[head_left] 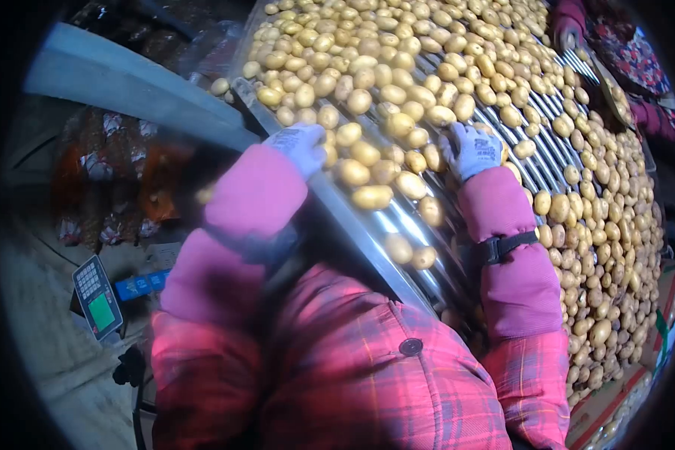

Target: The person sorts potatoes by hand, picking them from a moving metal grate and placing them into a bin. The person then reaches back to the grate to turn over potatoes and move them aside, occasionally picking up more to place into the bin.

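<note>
Both my hands wear pale gloves with dark print. My left hand (301, 148) is at the metal side rail (345, 217) of a roller conveyor, beside several potatoes (352, 172). Its fingers curl away from view, and what they touch is hidden. My right hand (474, 150) reaches over the rollers (409, 225), fingers apart and bent down among the potatoes. Its fingertips are close to a potato (440, 115), and no potato shows clearly in its grasp. Between my hands lie several loose yellow potatoes, some blurred.
Potatoes (600, 225) cover the far and right parts of the conveyor. Another person's gloved hand (570, 37) is at the upper right. A grey metal beam (127, 79) runs along the left. Below it are filled bags (105, 176) and a scale display (97, 298).
</note>
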Demonstrator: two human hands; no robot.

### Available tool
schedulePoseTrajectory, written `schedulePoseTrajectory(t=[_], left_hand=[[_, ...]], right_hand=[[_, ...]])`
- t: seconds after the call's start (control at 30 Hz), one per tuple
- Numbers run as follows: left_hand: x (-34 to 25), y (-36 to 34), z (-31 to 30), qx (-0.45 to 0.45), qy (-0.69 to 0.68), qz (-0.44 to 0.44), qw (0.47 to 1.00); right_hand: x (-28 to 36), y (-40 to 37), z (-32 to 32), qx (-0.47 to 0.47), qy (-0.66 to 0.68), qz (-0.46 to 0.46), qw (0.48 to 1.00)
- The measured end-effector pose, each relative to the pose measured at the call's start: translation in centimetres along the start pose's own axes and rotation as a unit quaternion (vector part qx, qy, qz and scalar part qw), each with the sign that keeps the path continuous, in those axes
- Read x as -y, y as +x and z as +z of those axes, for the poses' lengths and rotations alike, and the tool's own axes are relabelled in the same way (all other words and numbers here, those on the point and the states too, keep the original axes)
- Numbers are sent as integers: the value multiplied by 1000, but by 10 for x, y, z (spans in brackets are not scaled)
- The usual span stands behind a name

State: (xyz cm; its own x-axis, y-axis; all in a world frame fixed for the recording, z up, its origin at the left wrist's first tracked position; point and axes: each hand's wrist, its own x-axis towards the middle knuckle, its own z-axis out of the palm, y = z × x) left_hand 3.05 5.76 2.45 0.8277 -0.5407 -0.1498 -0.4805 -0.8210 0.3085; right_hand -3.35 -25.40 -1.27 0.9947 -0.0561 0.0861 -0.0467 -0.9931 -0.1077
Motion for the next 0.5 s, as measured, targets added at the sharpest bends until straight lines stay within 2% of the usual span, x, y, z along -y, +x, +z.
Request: schedulePoseTrajectory(t=[0.03, 0.07, 0.1, 0.13, 0.17, 0.2, 0.23, 0.3, 0.33, 0.37, 0.4, 0.43, 0.5], left_hand=[[-3, 0, 0, 6, -5, 8, 1000], [-9, 2, -2, 36, 49, 28, 998], [-17, 6, -4, 63, 101, 47, 992], [-27, 13, -11, 151, 92, -14, 984], [-26, 13, -4, 154, 90, -7, 984], [-22, 10, 4, 129, 97, 26, 987], [-24, 10, 6, 103, 105, 60, 987], [-30, 14, 7, 129, 146, 72, 978], [-26, 14, 10, 124, 138, 80, 979], [-29, 15, 5, 119, 130, 86, 981], [-34, 18, 0, 149, 153, 70, 974], [-34, 21, -11, 146, 157, 74, 974], [-28, 25, -27, 205, -59, -36, 976]], right_hand=[[-8, -4, 2, -38, 50, -20, 998], [-14, -3, -12, 39, 169, 33, 984], [-47, 1, 55, -101, 308, 31, 946], [-47, -4, 27, 13, 459, 119, 880], [-34, -8, -20, 123, 591, 201, 772], [-11, -22, -54, 53, 622, 238, 744], [-13, -21, -59, 85, 664, 235, 705], [-5, -35, -73, 86, 788, 310, 525], [-15, -41, -58, 80, 697, 208, 682], [-13, -44, -50, 24, 658, 179, 731], [-17, -45, -51, 54, 772, 241, 586], [-18, -45, -53, 84, 856, 291, 418], [-5, -48, -84, 57, 801, 317, 505]])
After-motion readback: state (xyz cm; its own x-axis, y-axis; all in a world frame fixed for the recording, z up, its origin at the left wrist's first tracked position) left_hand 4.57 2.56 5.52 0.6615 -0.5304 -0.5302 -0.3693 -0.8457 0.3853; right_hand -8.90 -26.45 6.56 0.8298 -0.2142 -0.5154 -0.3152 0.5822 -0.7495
